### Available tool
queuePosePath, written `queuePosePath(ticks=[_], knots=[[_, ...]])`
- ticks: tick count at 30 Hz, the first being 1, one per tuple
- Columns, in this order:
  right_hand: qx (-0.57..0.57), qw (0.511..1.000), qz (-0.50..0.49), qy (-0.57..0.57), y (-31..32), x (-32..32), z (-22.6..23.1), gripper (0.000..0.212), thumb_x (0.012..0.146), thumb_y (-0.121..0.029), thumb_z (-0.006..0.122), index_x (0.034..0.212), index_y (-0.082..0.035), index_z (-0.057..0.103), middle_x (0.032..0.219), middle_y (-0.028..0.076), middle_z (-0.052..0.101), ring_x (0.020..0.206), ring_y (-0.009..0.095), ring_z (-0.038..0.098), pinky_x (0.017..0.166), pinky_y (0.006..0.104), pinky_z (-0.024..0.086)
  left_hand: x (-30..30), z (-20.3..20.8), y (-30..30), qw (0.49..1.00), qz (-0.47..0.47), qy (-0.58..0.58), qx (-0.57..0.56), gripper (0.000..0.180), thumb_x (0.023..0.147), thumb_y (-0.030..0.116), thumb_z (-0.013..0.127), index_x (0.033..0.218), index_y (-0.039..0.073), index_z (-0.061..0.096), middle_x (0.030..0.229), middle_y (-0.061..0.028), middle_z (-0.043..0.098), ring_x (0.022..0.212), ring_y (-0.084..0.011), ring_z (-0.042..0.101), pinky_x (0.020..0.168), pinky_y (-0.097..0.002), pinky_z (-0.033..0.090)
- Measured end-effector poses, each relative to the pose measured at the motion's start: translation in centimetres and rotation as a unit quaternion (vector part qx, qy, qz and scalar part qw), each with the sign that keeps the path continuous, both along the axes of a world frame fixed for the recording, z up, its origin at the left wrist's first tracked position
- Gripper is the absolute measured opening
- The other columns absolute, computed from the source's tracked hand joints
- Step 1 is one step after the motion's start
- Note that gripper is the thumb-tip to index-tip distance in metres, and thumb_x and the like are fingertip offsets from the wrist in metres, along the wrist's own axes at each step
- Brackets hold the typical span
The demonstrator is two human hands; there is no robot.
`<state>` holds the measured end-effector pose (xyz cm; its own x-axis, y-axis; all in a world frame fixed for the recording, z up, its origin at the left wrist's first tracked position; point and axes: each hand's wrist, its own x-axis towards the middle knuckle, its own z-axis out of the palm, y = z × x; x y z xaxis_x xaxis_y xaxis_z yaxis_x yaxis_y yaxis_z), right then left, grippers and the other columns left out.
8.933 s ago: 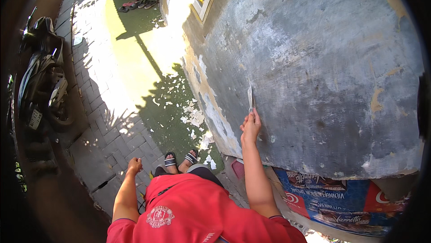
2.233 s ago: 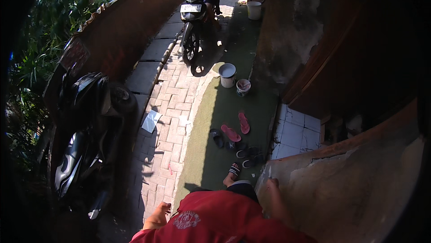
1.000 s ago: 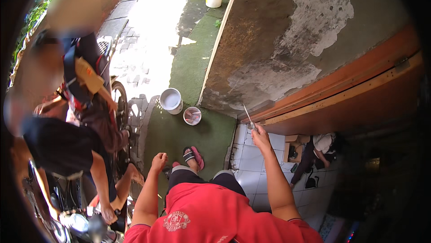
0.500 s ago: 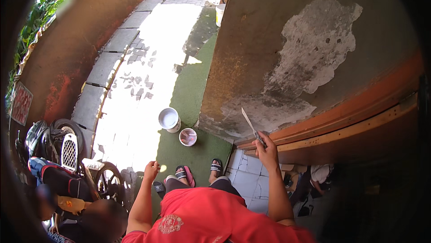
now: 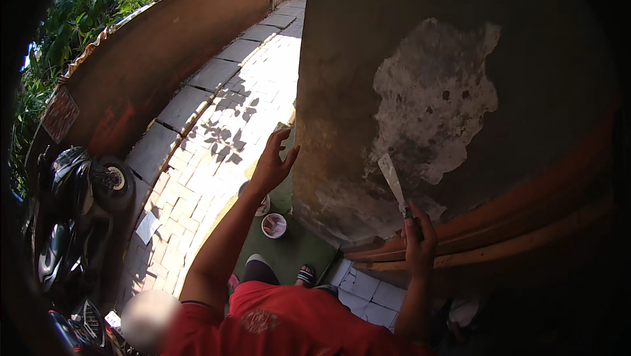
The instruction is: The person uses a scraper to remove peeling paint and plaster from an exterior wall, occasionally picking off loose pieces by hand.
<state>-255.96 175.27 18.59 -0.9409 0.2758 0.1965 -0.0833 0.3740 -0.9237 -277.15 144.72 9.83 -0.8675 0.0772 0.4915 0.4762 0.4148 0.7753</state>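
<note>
My right hand [image 5: 419, 237] is closed around the dark handle of a putty knife [image 5: 392, 178]. Its pale blade points up in front of the wall's peeled grey patch [image 5: 434, 103]; whether it touches cannot be told. My left hand [image 5: 273, 164] is raised near the wall's outer corner, holding nothing, with thumb and fingers apart. Below it on the green ground stands a small white bucket [image 5: 274, 226] with something pinkish inside. A larger bucket [image 5: 263, 207] is mostly hidden behind my left forearm.
An orange door frame [image 5: 473, 244] borders the wall at lower right, above white floor tiles [image 5: 361, 287]. Parked motorbikes [image 5: 79, 211] line the left side, beside a paved path [image 5: 197, 178] and a brown boundary wall [image 5: 177, 27]. A pale sheet [image 5: 148, 227] lies on the paving.
My left hand has risen up and to the right, its fingers spreading. The putty knife, still in my right hand, is lower in view. The whole view has shifted with my head.
</note>
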Motion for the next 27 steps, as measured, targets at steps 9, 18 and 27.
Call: queuePosePath(ticks=[9,18,27], knots=[[0.103,0.992,-0.002,0.07,0.1,-3.2,5.5,0.038,0.102,-0.019,0.052,0.136,-0.004,0.057,0.075,-0.002,0.053,0.065,0.007,0.047,0.059,0.0237,0.041,-5.2,5.0,0.7,0.999,0.005,0.042,0.034,0.053,0.097,0.027,0.065,0.136,-0.002,0.044,0.128,-0.0223,0.057,0.117,-0.031,0.061,0.093,-0.0387,0.054],[0.166,0.974,0.074,0.133,-3.4,-7.5,2.8,0.038,0.102,-0.016,0.052,0.137,-0.002,0.056,0.083,0.001,0.059,0.071,0.007,0.05,0.063,0.0236,0.043,1.7,-5.5,-10.0,0.976,0.034,-0.206,0.059,0.039,0.102,0.031,0.056,0.124,0.0,0.058,0.113,-0.0173,0.069,0.106,-0.0262,0.068,0.088,-0.0359,0.054],[0.348,0.883,0.16,0.273,-9.5,-18.0,0.9,0.036,0.101,-0.009,0.054,0.135,0.0,0.055,0.103,0.011,0.068,0.084,0.017,0.063,0.081,0.0312,0.052,29.6,-36.7,-27.9,0.767,0.297,-0.549,0.148,0.034,0.099,0.029,0.053,0.108,-0.002,0.062,0.094,-0.0119,0.07,0.08,-0.0214,0.071,0.064,-0.0325,0.054]])
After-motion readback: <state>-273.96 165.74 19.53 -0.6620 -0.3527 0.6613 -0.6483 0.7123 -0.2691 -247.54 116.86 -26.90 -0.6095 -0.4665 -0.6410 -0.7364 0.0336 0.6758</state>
